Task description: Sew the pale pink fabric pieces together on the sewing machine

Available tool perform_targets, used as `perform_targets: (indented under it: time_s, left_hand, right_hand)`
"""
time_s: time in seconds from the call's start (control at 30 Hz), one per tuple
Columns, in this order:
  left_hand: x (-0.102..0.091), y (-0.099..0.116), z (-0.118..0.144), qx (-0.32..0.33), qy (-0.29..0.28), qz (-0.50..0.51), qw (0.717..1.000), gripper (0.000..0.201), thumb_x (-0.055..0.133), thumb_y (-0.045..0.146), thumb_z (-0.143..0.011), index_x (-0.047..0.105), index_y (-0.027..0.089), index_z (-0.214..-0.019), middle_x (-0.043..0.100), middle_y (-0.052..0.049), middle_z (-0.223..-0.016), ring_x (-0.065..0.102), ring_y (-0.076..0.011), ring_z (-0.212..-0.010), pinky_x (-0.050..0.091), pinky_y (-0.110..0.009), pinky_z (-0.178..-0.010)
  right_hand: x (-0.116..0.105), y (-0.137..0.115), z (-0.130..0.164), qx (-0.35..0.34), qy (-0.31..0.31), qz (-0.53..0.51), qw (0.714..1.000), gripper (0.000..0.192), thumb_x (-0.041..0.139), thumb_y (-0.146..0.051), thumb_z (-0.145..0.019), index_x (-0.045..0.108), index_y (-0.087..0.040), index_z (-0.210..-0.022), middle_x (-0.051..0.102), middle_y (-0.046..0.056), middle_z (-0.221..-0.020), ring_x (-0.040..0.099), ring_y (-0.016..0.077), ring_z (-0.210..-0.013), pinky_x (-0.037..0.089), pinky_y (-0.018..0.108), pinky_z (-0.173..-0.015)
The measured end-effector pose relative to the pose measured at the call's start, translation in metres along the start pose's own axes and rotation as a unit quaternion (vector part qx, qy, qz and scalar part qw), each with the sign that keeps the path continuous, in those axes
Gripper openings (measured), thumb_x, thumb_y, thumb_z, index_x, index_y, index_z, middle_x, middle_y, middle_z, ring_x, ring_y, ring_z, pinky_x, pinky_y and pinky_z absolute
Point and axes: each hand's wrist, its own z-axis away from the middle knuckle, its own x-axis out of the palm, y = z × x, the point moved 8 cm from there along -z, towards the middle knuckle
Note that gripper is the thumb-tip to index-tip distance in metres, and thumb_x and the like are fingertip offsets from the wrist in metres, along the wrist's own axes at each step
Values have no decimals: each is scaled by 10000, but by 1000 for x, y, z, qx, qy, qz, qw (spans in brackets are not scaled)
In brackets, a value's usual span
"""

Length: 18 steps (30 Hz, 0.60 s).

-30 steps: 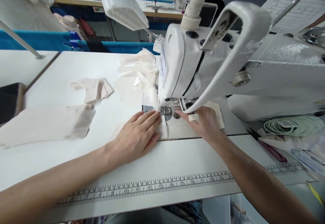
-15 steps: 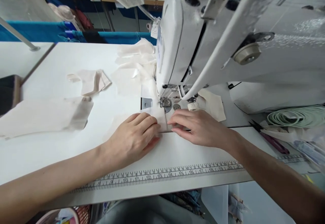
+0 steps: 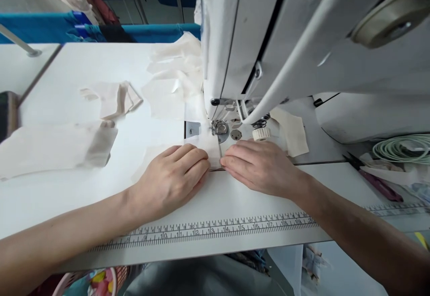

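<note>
While both hands lie flat on the counter (image 3: 67, 206), we log the step as aligning a small pale fabric piece (image 3: 206, 146) just near of the presser foot (image 3: 220, 130) of the sewing machine (image 3: 268, 40). Left hand (image 3: 171, 177): fingers extended, palm down, pressing the piece from the left; nothing clenched. Right hand (image 3: 260, 166): also flat, fingertips (image 3: 228, 161) meeting the piece's right edge, close to the left hand's fingertips. Neither grip closes round anything; both pin cloth by pressure only.

The piece sits on the machine bed, its far end reaching towards the foot; whether it lies under the needle we cannot tell, as the machine head hides that spot.

Our judgement: positioning is in hand, stitching not yet begun. The next move calls for keeping the edge square to the foot and feeding evenly, with fingertips clear of the needle.

Around: a knob (image 3: 261, 134) just far of the right hand, another cut piece (image 3: 294, 132) to its right, a stack of pieces (image 3: 57, 148) far left, loose pieces (image 3: 174, 76) beyond, a printed ruler (image 3: 215, 229) along the near edge, scissors (image 3: 376, 182) at right.
</note>
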Motion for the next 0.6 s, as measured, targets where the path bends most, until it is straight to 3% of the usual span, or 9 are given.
perform_targets:
  time_s: [0.37, 0.6]
  left_hand:
    - [8, 1, -1, 37, 24, -28, 999, 84, 530, 125, -937, 610, 116, -963, 684, -60, -926, 612, -196, -849, 459, -310, -670]
    - [5, 3, 1, 58, 41, -32, 997, 99, 558, 71, -907, 628, 99, -971, 692, -63, -947, 611, -197, -859, 463, -311, -689]
  right_hand:
    - [-1, 2, -2, 22, 33, -57, 998, 215, 459, -163, -968, 651, -155, -873, 670, 29, -828, 596, 136, -747, 456, 278, -650]
    - [-9, 2, 6, -5, 1, -58, 998, 220, 462, -158, -970, 661, -155, -876, 672, 21, -839, 582, 124, -740, 440, 273, -632]
